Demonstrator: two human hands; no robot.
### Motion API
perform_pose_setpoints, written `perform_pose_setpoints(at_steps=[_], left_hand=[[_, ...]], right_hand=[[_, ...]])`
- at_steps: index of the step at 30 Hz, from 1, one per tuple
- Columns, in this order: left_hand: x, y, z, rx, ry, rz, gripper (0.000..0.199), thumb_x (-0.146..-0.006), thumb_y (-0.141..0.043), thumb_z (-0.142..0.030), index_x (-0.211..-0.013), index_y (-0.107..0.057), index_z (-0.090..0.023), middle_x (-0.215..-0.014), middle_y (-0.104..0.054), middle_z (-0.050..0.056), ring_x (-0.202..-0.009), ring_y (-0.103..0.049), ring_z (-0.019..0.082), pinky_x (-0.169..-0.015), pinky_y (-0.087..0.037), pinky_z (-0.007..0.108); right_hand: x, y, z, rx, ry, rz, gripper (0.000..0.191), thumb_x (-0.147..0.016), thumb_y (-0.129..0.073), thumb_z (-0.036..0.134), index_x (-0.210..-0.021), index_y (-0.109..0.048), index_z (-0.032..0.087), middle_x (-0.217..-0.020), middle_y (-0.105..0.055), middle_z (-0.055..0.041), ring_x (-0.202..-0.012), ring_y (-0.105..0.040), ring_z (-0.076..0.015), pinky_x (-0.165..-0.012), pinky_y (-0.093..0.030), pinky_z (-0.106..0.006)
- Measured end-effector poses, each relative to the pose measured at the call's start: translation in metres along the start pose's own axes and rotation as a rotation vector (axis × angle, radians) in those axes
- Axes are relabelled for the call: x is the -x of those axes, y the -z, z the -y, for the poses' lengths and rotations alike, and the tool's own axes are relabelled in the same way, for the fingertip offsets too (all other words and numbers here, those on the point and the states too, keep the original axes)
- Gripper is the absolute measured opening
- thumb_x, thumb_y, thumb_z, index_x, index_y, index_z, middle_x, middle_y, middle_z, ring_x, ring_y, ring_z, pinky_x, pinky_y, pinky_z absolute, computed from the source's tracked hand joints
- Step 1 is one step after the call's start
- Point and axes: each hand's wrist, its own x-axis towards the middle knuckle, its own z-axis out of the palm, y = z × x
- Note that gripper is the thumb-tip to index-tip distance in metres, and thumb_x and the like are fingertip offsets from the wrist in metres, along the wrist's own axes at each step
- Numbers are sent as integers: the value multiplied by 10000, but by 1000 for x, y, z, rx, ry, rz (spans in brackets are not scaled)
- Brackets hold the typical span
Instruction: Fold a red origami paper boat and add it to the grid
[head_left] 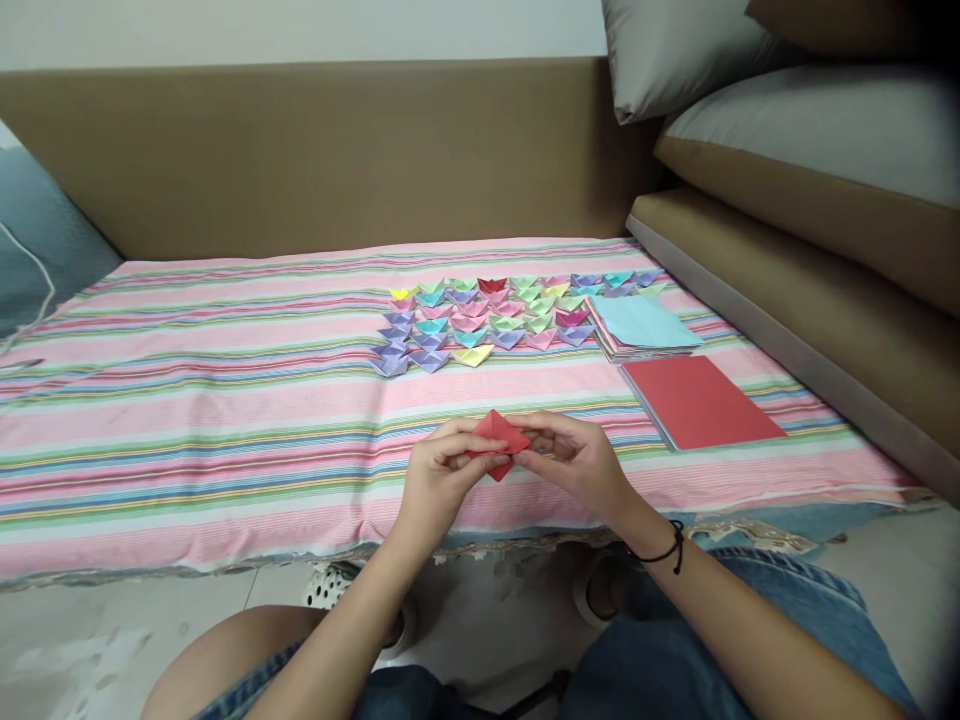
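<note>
A small folded piece of red paper (496,432), diamond-shaped, is held up above the front part of the striped cloth. My left hand (448,465) pinches its left corner between thumb and fingers. On the opposite corner, my right hand (574,458) has the same kind of pinch. The paper's upper and lower points show between the hands; the pinched corners are partly hidden by fingertips. Beyond the hands, folded paper boats (469,322) in many colours stand in several rows. To the right lies a stack of red square paper (705,402).
Behind the red sheets is a stack of paper topped with light blue (649,322). A striped cloth (187,420) covers the surface. Cushions (810,150) are piled at the right, and a brown backrest (337,160) runs along the back. My knees are below the front edge.
</note>
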Motion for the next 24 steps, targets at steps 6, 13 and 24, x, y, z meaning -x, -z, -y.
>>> perform_pose_setpoints(at_steps=[6,13,24], left_hand=[[0,2,2,-75,-47,-8,213,-682,-701,-155,-876,-742,-234,-873,-676,58,-795,-627,182,-611,-531,255],[1,2,2,-110,-58,-47,90,-693,-708,-183,-759,-752,-227,-824,-688,54,-779,-633,177,-595,-520,243],[4,-3,1,-74,-61,-84,66,-675,-730,-194,-730,-750,-224,-794,-699,45,-746,-640,171,-574,-535,239]], right_hand=[[-2,1,8,259,164,-12,246,-772,-647,190,-1006,-693,248,-897,-679,-52,-840,-635,-195,-687,-550,-314],[1,-3,10,225,158,-35,292,-755,-673,198,-1043,-674,244,-923,-706,-46,-789,-676,-197,-691,-564,-316],[4,-6,8,281,226,-181,59,-720,-719,203,-758,-734,246,-755,-733,-23,-681,-685,-203,-633,-573,-319]])
